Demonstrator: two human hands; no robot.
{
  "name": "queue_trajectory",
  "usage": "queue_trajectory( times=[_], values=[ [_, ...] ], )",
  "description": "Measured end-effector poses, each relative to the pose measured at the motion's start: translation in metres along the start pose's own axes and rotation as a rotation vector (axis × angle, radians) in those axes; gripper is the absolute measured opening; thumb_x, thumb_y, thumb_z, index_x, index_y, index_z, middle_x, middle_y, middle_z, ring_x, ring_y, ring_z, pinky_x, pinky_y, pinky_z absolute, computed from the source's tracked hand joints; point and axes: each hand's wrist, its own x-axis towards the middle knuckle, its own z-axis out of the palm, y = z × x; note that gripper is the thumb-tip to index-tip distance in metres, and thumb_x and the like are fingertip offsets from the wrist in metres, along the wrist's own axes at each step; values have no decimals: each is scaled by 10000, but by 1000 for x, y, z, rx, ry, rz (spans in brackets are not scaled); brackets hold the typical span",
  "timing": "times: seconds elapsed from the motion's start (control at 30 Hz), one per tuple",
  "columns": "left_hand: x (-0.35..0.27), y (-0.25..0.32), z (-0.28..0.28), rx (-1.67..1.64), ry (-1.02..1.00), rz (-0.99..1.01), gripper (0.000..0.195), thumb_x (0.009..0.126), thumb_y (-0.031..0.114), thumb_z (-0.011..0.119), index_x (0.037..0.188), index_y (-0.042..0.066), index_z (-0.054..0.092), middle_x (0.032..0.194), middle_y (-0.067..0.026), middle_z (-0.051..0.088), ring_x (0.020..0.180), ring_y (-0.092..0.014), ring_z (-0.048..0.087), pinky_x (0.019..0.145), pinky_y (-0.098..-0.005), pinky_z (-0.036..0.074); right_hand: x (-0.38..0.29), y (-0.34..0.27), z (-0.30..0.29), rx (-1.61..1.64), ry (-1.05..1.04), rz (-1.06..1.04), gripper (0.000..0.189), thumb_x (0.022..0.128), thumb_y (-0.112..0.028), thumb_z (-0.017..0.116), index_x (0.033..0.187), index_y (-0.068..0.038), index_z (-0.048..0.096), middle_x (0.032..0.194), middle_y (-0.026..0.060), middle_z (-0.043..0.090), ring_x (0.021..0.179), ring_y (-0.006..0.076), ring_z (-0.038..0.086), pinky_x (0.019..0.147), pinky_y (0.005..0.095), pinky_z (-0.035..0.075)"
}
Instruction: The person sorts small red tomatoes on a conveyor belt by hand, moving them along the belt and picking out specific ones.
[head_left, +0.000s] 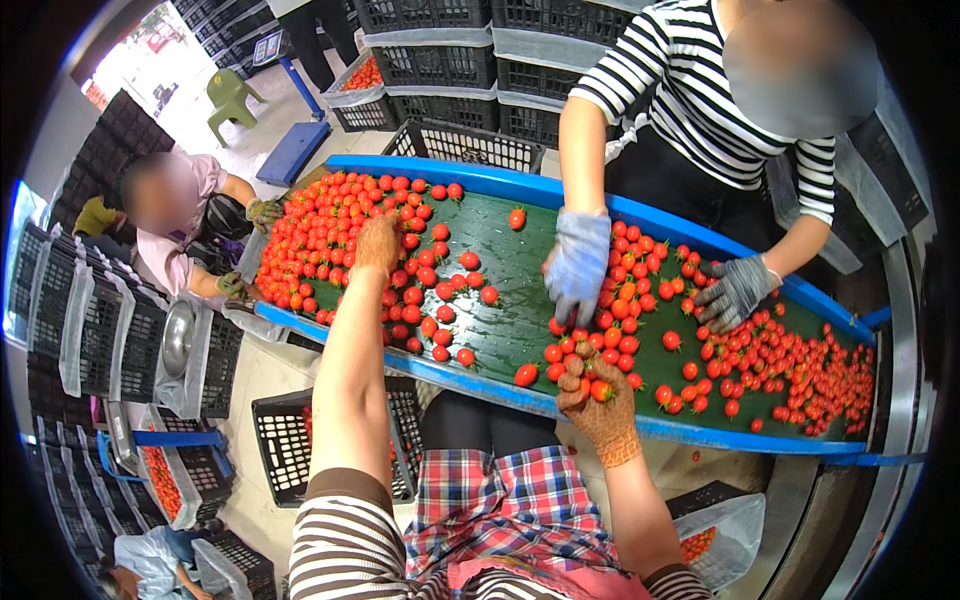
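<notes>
Many red cherry tomatoes (322, 225) lie on a green conveyor belt (502, 262) with blue side rails. My left hand (379, 244), in an orange-brown patterned glove, reaches across the belt into the dense pile at the left; its fingertips are hidden, so its grip is not clear. Close to the near rail, my right hand (596, 409) in a matching glove has its fingers curled around a cherry tomato (601, 391). Loose tomatoes (611, 337) lie just beyond it. Several others are scattered between my hands.
Across the belt, a co-worker's blue-gloved hand (577, 262) and grey-gloved hand (735, 292) handle tomatoes. Another person's gloved hands (262, 215) are at the belt's left end. A black crate (281, 450) stands on the floor below the near rail (465, 386). Stacked crates (435, 67) line the back.
</notes>
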Motion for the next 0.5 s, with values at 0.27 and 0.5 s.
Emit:
queue_trajectory(
  times=[0.27, 0.5],
  values=[
    [-31, 32, -51, -209, 148, -22, 257, 885, 230, 642, 1023, 16, 680, 904, -130, 712, 798, -186, 675, 721, -332, 519, -3, 10, 10, -7, 115, -65, 215, 962, -185, 569, 1138, -61, 584, 1012, 98, 597, 928, 225, 567, 770, 330, 502],
    [-199, -32, -141, 268, 97, -191, 372, 889, 241, 693, 1162, -4, 631, 1176, -172, 626, 1128, -281, 584, 947, -374, 460, 9, 13, 2, 58, -79, -137, 492, 1006, -354, 456, 1373, -28, 413, 1450, 194, 400, 1355, 387, 350, 1122, 563, 272]
  ],
)
